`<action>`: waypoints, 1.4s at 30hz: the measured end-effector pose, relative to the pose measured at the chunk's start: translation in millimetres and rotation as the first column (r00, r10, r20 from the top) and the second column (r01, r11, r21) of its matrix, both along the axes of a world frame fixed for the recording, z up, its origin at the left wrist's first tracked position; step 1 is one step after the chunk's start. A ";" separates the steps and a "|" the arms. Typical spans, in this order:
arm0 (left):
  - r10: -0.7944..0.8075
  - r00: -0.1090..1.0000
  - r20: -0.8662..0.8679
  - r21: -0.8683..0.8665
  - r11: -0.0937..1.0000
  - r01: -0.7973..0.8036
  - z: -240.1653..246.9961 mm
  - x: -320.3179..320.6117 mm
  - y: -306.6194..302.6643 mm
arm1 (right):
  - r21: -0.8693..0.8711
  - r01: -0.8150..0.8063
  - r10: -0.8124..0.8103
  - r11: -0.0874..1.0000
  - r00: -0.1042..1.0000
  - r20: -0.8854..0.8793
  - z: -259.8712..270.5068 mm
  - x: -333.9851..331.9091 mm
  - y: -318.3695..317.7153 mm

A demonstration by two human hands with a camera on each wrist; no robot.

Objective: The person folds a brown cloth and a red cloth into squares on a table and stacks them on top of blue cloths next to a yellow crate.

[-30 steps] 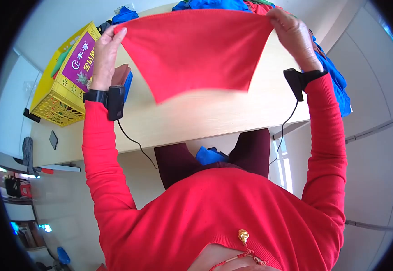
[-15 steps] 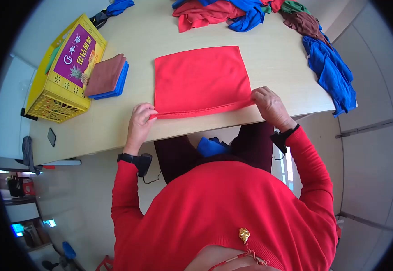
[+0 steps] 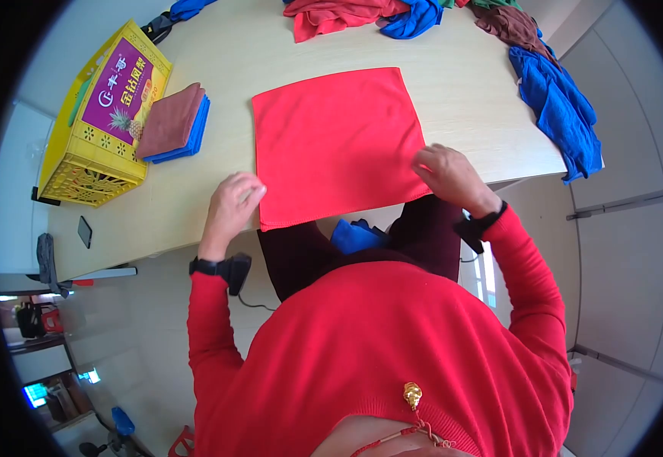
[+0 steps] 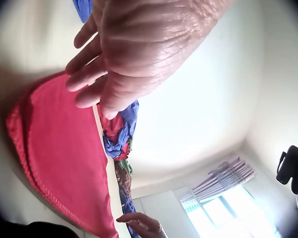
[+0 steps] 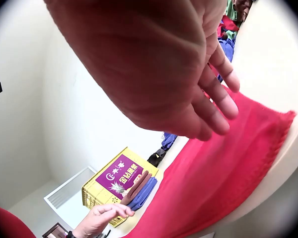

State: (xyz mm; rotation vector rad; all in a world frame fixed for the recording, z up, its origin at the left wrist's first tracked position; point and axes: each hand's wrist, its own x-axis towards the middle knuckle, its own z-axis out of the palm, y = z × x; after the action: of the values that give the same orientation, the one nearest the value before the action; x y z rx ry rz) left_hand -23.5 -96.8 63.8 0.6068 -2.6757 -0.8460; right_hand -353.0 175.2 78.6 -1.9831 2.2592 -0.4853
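A square red cloth with a stitched hem lies flat on the table, its near edge reaching over the table's front edge. Beside its left side is my left hand, fingers loosely bent and holding nothing. In the left wrist view those relaxed fingers appear above the cloth. My right hand hovers at the cloth's right side, overlapping it in the head view. The right wrist view shows the right hand's fingers loosely extended over the red fabric, with nothing gripped.
Folded brown cloth and blue cloth are stacked at left, against a yellow crate. Heaped red cloth sits at the back; crumpled blue cloth lies along the right edge. A phone rests near the left corner.
The red cloth was held stretched in the air, then lay on the table with both hands pinching its near edge. That edge now extends closer to the body, and both hands have let go.
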 end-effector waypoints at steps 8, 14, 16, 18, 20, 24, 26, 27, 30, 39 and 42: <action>-0.016 0.998 0.057 -0.468 0.883 0.041 -52.2 -96.2 16.0 | -0.150 0.147 -0.175 0.978 0.965 -0.194 -79.9 59.3 -91.0; 0.152 0.968 0.199 -0.474 0.879 -0.041 -69.7 -73.2 5.1 | -0.132 0.353 -0.373 0.926 0.905 -0.204 -92.5 10.2 -55.1; 0.175 0.963 0.203 -0.466 0.883 -0.062 -70.5 -59.8 -1.5 | -0.091 0.433 -0.442 0.897 0.885 -0.145 -87.2 -9.4 -41.3; 0.214 0.952 0.217 -0.449 0.888 -0.097 -69.8 -53.2 -5.2 | -0.013 0.457 -0.453 0.890 0.878 -0.158 -76.1 -24.2 -31.2; 0.228 0.942 0.245 -0.423 0.899 -0.108 -54.0 -58.0 -8.5 | 0.150 0.499 -0.473 0.854 0.863 -0.179 -63.3 -34.4 -27.9; 0.210 0.940 0.268 -0.382 0.919 -0.097 -40.9 -88.6 -11.7 | 0.056 0.389 -0.386 0.920 0.921 -0.056 -51.9 -20.1 -76.2; 0.114 0.981 0.156 -0.431 0.902 -0.036 -35.6 -125.4 -13.7 | 0.031 0.285 -0.284 0.958 0.958 -0.023 -51.3 4.3 -115.9; 0.114 0.982 0.147 -0.440 0.897 -0.038 -40.2 -137.5 -17.1 | 0.019 0.286 -0.286 0.958 0.958 -0.027 -53.0 15.0 -134.1; 0.151 0.963 0.224 -0.481 0.876 -0.026 -63.8 -162.9 -26.3 | 0.061 0.227 -0.225 0.972 0.974 -0.039 -66.2 24.2 -162.3; 0.297 0.944 0.145 -0.448 0.870 -0.205 -75.7 -128.8 -75.7 | 0.056 0.457 -0.446 0.888 0.883 -0.146 -80.6 -77.8 -130.2; 0.372 0.897 0.237 -0.507 0.835 -0.213 -68.8 -132.8 -76.4 | 0.096 0.504 -0.483 0.858 0.857 -0.177 -71.7 -82.0 -136.8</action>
State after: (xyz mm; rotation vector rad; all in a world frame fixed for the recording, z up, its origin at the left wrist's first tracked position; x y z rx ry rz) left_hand -156.3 -173.2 -4.9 1.0722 -2.8025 0.0093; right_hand -435.0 38.4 6.9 -1.3959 2.8148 -0.2077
